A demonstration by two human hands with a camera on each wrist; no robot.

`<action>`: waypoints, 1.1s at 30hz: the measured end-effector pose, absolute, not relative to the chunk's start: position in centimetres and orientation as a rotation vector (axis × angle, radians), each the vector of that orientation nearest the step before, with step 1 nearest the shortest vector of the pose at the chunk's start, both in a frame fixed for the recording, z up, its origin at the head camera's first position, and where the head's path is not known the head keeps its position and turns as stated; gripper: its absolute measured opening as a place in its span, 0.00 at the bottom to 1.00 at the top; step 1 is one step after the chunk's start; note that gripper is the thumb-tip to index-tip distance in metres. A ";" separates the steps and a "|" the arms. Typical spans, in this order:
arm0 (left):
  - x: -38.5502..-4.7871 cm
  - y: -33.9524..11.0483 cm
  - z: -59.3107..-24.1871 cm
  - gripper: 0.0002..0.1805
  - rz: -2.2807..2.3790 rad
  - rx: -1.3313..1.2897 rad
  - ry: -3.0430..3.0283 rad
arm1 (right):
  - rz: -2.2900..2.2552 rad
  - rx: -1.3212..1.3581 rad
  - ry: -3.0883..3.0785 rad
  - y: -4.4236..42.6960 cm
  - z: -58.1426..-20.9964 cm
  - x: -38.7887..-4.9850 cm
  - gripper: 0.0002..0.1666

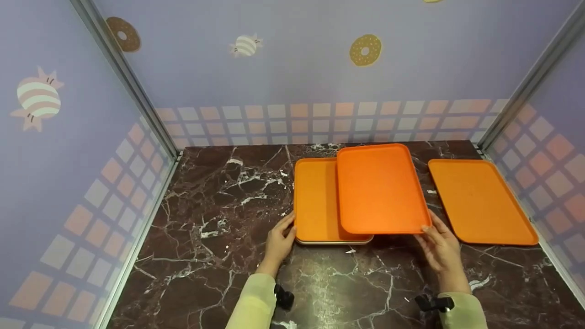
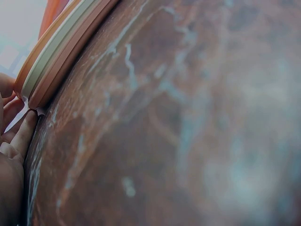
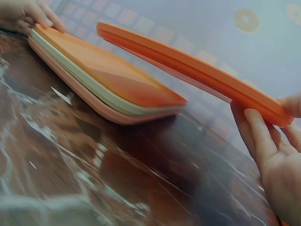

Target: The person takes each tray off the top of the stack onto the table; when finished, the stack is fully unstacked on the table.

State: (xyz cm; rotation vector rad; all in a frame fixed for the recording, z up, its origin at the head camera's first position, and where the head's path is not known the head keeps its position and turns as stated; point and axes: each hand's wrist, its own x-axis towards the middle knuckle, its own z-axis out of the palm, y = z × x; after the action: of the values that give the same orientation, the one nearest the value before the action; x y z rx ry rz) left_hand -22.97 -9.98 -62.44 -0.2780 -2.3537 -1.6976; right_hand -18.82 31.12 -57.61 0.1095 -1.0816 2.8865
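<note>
My right hand (image 1: 441,244) pinches the near right corner of a bright orange tray (image 1: 384,189), thumb on top and fingers underneath. That tray is raised and tilted, overlapping the right part of a stack of trays. On top of the stack lies a yellow-orange tray (image 1: 315,201); a cream tray (image 3: 70,66) and a pinkish-brown tray (image 3: 96,104) are beneath it. At the stack's near left corner, my left hand (image 1: 279,242) touches the side with fairly straight fingers; the left wrist view catches only part of this hand.
Another yellow-orange tray (image 1: 484,201) lies flat on the right, near the side wall. The dark marbled tabletop (image 1: 219,205) is bounded by a patterned back wall (image 1: 292,68) and two side walls.
</note>
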 end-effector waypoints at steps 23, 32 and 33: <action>-22.9 -10.0 -62.7 0.21 -1.741 -0.288 -2.308 | 2.903 0.032 -1.161 40.3 -58.2 -18.7 0.28; -22.8 -9.9 -62.5 0.21 -1.646 -0.326 -2.311 | 2.905 -0.024 -1.315 41.5 -58.4 -19.7 0.28; -22.8 -9.9 -62.6 0.21 -1.625 -0.338 -2.305 | 2.907 -0.030 -1.321 41.5 -58.4 -19.8 0.28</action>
State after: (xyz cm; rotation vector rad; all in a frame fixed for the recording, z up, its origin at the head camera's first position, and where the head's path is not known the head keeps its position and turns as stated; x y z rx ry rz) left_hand -22.78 -9.88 -62.56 -0.3381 -2.3052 -1.6250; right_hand -19.82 41.48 -58.43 -0.0305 -1.3210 2.9074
